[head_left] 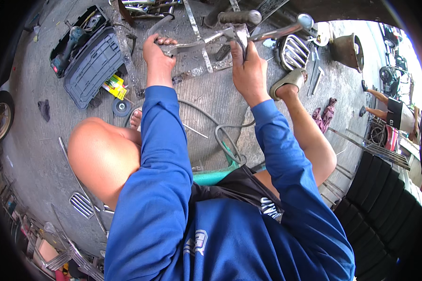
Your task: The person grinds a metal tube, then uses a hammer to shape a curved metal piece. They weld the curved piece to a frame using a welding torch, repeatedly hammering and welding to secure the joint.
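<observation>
My left hand (158,56) is closed round one end of a bent metal tube (191,47), with the thumb pointing away from me. The tube runs right toward a flat, shiny metal piece (241,35). My right hand (249,70) grips this piece, thumb and fingers pressed on its two sides; whether it is joined to the tube I cannot tell. Just beyond lie a thick rod with a rough grip (239,17) and a long metal bar with a round, shiny end (305,21). Flat metal strips (192,18) cross on the floor under my hands.
An open grey toolbox (86,70) with a cordless power tool (73,42) lies left, near a yellow packet (116,87) and a grinding disc (121,107). A grey cable (216,133) loops before me. A slotted metal grille (293,52) and rusty bucket (348,51) stand right.
</observation>
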The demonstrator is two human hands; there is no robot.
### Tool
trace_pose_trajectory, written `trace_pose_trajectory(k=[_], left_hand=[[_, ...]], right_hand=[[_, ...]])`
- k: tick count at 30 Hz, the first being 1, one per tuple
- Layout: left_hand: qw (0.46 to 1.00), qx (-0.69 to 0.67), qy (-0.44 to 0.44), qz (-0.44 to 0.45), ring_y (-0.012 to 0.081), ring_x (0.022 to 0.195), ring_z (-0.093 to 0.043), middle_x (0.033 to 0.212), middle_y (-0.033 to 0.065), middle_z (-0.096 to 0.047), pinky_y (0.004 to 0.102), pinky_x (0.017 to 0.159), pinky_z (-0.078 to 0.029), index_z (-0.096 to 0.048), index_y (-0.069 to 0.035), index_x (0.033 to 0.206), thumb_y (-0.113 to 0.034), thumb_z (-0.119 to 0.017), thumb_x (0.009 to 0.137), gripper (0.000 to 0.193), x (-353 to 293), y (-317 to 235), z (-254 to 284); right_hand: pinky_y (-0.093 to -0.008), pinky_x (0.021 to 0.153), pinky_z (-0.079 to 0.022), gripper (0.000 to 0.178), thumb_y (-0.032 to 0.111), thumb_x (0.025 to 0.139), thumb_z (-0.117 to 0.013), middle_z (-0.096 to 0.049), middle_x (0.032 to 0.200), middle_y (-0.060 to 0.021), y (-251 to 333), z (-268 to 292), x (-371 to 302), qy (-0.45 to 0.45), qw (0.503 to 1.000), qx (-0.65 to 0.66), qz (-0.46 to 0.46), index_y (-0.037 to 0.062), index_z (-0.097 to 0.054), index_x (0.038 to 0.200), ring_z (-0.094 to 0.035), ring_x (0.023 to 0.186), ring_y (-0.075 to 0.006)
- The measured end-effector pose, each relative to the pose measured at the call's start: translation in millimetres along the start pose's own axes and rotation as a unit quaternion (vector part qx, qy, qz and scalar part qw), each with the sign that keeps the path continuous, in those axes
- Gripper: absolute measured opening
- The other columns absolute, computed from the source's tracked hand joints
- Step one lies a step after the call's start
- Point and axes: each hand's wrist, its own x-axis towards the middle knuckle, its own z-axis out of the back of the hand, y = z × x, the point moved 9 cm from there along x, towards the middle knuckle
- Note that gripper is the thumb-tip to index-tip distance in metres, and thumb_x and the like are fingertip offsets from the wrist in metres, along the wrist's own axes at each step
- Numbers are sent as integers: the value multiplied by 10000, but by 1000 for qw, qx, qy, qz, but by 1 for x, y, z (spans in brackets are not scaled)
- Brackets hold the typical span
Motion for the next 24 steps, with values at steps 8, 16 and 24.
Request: trace_pose_trajectory(k=[8, 16, 24], left_hand=[[999, -35, -4, 7, 180, 574, -451, 646, -2, -416, 407, 656, -488, -415, -127, 757, -148, -506, 972, 234, 15, 7, 12], [999, -47, -3, 4, 194, 577, -467, 629, 20, -423, 389, 637, -480, -408, -123, 717, -129, -521, 973, 280, 1, 10, 4], [985, -6, 139, -105, 162, 593, -409, 654, -15, -397, 370, 605, -406, -459, -146, 846, -228, -612, 986, 222, -97, -5, -73]], right_hand=[[-594, 610, -499, 396, 379, 1061, -611, -660, 723, -309, -15, -19, -11, 68, 995, -63, -20, 2, -521, 981, -682, 720, -517], [-573, 626, -495, 422, 394, 1061, -616, -660, 734, -308, -10, -6, -18, 77, 996, -48, 7, -5, -547, 942, -665, 718, -523], [-487, 727, -532, 541, 500, 1042, -588, -694, 766, -239, -99, 66, -147, 229, 946, 12, -230, -19, -667, 907, -716, 778, -407]])
